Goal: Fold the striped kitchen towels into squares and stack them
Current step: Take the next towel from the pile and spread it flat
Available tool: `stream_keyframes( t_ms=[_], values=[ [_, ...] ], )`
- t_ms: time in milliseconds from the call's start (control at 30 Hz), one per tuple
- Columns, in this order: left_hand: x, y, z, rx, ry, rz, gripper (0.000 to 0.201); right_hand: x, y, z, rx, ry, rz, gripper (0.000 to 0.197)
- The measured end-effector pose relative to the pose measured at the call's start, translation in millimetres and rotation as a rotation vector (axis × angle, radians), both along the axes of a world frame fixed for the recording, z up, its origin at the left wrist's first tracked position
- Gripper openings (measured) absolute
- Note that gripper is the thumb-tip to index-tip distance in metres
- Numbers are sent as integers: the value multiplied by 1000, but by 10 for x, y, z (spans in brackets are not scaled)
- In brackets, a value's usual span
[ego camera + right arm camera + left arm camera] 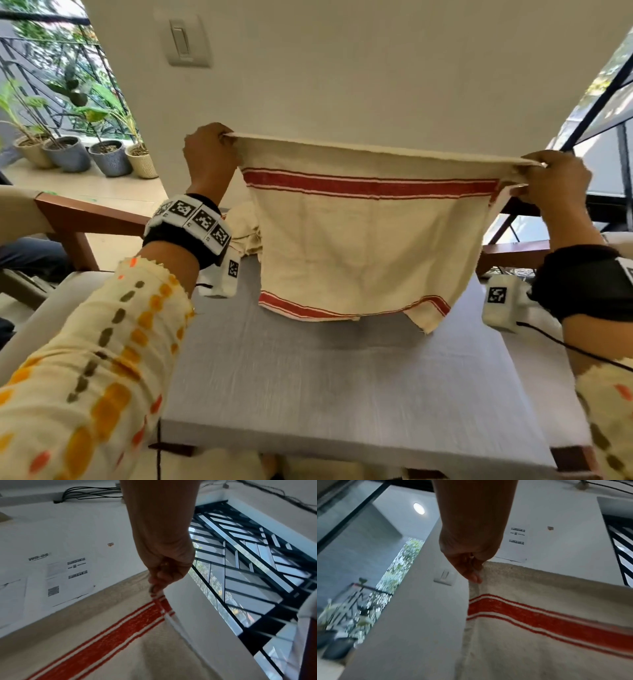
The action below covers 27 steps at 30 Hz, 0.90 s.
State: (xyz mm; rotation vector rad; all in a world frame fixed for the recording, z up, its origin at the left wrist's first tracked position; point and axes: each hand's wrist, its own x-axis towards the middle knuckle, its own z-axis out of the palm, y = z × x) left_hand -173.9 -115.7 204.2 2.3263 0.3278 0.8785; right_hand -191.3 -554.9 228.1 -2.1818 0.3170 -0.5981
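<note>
1. A person stood at a grey table (342, 394) and held a cream kitchen towel with red stripes (363, 240) stretched in the air above it.
2. The left hand (209, 154) pinched one top corner; the right hand (555, 178) pinched the other. The lower hem brushed the tabletop.
3. More cream towels (245, 229) lay crumpled on the far part of the table, behind the hanging one.
4. Risk, as I judged it: the lower right corner hung uneven, so laying it down carelessly could crease the fold.
5. The near tabletop offered open room; its front edge sat close to the person.
</note>
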Motion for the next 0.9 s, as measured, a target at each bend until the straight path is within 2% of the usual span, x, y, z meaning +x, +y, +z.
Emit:
stream_keyframes(
  t_ms=[100, 133, 300, 400, 567, 733, 833, 900],
  values=[
    [129, -166, 47, -128, -15, -7, 30, 166, -91, -94, 534, -9, 37, 15],
    [151, -222, 77, -156, -45, -17, 31, 190, -112, -104, 651, -44, 53, 17],
    [266, -420, 285, -264, -286, -132, 31, 219, -100, 6, 873, -315, 112, 25],
    [268, -467, 347, -331, -396, -194, 29, 145, -121, -5, 906, -434, 129, 23],
    [77, -488, 205, -443, -412, -288, 17, -221, -90, -147, 985, -493, 115, 24],
    [-495, -500, -383, -386, -320, -278, 15, -798, -30, -665, 874, -293, -81, 31],
    [-908, -444, -945, -353, -160, -319, 18, -1165, -79, -1230, 743, -154, -111, 39],
    [-1186, -382, -1378, -288, -12, -338, 23, -1393, -190, -1667, 553, -2, -128, 42]
  ],
)
